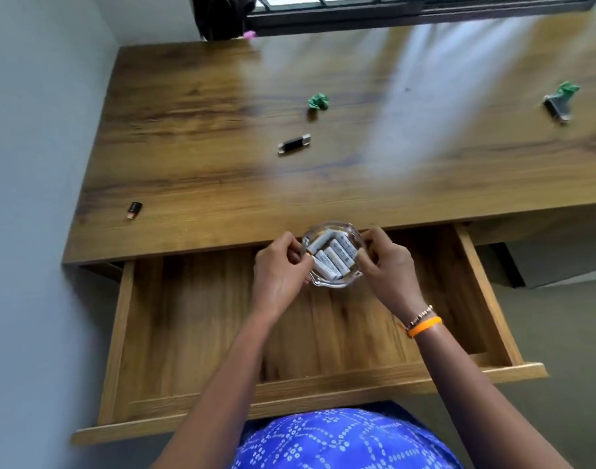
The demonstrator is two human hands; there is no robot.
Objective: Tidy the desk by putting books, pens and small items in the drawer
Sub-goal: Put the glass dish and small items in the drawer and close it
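Observation:
A small clear glass dish (330, 282) holding several white batteries (330, 253) hangs over the back of the open wooden drawer (188, 316), just below the desk's front edge. My left hand (281, 269) grips the dish's left rim and my right hand (386, 264) grips its right rim. The drawer's floor shows nothing else inside.
On the wooden desk (222, 130) lie a black-and-silver USB stick (294, 143), a small black stick (134, 209) near the left edge, a crumpled green paper (318, 101), and a metal clip (557, 108) beside more green paper (567, 89). A wall runs along the left; a window at the back.

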